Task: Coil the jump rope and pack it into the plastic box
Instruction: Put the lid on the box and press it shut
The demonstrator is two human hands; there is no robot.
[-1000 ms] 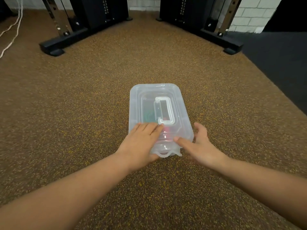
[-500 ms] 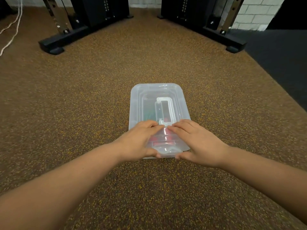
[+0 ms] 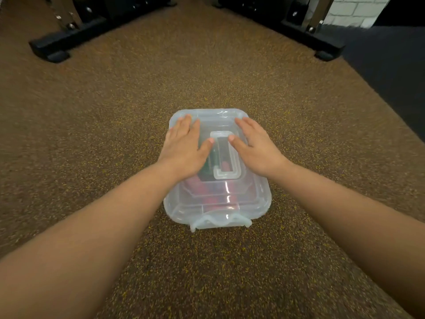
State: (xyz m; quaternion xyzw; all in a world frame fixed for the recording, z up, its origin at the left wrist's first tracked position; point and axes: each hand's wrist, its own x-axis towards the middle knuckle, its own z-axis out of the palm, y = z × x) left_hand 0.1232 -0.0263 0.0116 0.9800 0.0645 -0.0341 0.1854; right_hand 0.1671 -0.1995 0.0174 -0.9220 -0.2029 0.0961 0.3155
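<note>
Head view: both hands, left (image 3: 184, 146) and right (image 3: 255, 143), lie flat with fingers spread on the far half of the box lid (image 3: 218, 194); box runs near-to-far on floor (image 3: 92, 111), rope (image 3: 207, 187) inside, near latch (image 3: 218, 221) untouched.

The floor is brown speckled rubber flooring (image 3: 115, 111). A black metal equipment base (image 3: 69, 40) stands at far left. A second black metal base (image 3: 317, 42) stands at far right, beside dark grey flooring (image 3: 391, 84) and a white brick wall (image 3: 354, 10).
</note>
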